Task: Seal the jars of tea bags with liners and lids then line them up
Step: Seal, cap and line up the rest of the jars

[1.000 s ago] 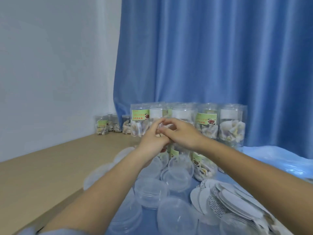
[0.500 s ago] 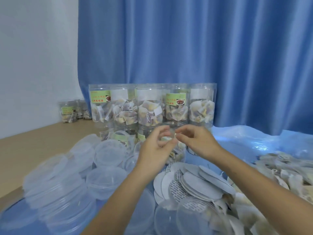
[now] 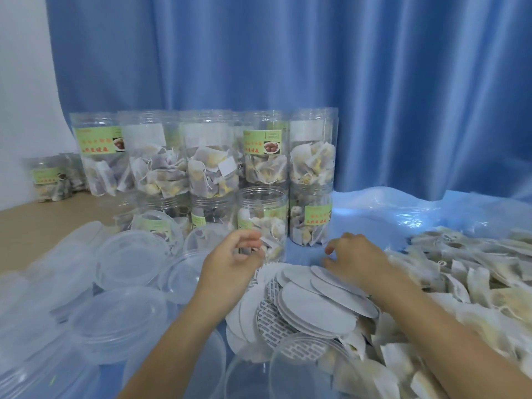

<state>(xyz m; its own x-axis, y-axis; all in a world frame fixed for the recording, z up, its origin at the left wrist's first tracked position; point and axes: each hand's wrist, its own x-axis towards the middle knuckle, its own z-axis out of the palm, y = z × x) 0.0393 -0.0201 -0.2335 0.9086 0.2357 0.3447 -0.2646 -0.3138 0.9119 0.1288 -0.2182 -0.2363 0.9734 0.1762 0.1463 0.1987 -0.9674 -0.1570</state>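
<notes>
Left hand (image 3: 230, 260) loosely curled, grasping nothing, just before the open jar (image 3: 263, 223). Right hand (image 3: 355, 254) at 3 o'clock of it, fingers relaxed, resting on the liners (image 3: 316, 306).

Big blue curtain (image 3: 316, 67) covers most of the back, white wall (image 3: 20, 82) on the left, tan wood tabletop (image 3: 43, 223) w/ blue plastic sheet (image 3: 403, 214) over it.

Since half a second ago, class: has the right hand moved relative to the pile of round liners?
Yes. The right hand has dropped from in front of the jars onto the far edge of the liner pile.
</notes>
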